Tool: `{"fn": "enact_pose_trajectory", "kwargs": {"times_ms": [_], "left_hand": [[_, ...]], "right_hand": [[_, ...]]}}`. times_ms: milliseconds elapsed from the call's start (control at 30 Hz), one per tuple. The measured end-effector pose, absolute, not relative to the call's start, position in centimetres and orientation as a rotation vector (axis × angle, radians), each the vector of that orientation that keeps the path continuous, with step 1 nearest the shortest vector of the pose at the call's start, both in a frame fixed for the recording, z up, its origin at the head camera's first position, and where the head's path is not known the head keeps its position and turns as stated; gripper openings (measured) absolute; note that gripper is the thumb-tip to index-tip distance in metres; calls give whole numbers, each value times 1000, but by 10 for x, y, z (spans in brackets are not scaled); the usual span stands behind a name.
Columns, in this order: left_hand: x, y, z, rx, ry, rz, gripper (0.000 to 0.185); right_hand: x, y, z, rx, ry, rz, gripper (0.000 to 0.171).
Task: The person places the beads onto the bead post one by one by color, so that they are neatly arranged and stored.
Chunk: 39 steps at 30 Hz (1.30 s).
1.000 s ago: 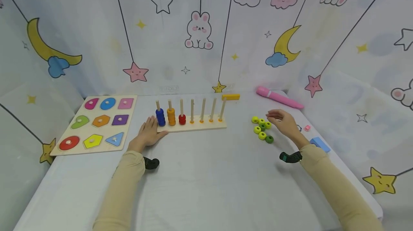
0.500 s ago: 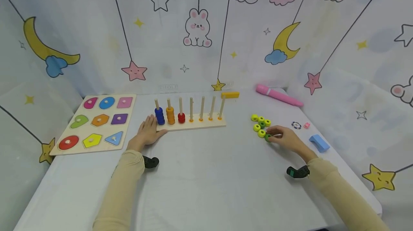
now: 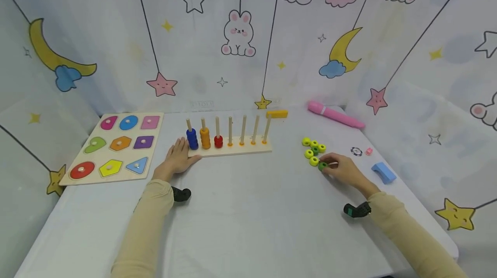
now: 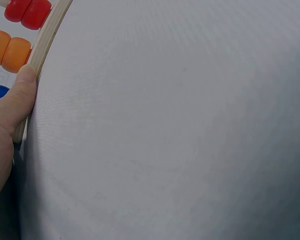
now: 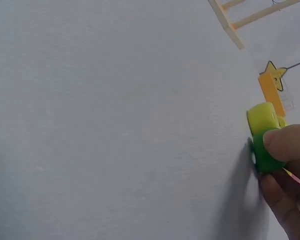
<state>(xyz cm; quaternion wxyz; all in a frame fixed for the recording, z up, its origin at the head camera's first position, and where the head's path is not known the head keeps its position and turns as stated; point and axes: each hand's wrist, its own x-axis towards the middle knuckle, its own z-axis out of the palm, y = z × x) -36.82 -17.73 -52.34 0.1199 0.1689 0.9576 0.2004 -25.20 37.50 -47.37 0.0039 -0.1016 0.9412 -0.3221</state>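
Right wrist view, fingers point(image 5: 285, 142) pinching green ring point(image 5: 264, 152), left hand point(image 3: 177, 160) flat against peg board point(image 3: 231, 151)

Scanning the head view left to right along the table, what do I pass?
Wooden shape-puzzle board → left hand → wooden peg rack with blue, orange and red rings → cluster of yellow and green rings → right hand pinching a dark green ring → light blue block.

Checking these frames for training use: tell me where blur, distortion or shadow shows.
Head view: sharp, wide-angle bending at the edges. Left wrist view: thumb and peg rack soft, cloth in focus. Right wrist view: green ring and fingers blurred, casting a dark shadow.
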Motion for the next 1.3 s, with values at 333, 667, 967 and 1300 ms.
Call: {"fn": "enact_pose_trajectory", "kwargs": {"times_ms": [333,667,967,1300], "left_hand": [[-355,-173,-509,481,2804,582,89],[-350,-169,-503,473,2798,590,88],[-353,-172,-506,486,2809,637,92],[-353,-170,-505,475,2818,592,88]], "right_hand": [[-301,350,-437,-404,3087,-1197,35],[-350,269,-397,-442,3063,-1395,34],[-382,197,-377,-646,3028,-1519,32],[-385,128,-376,-880,2921,-1453,31]]}}
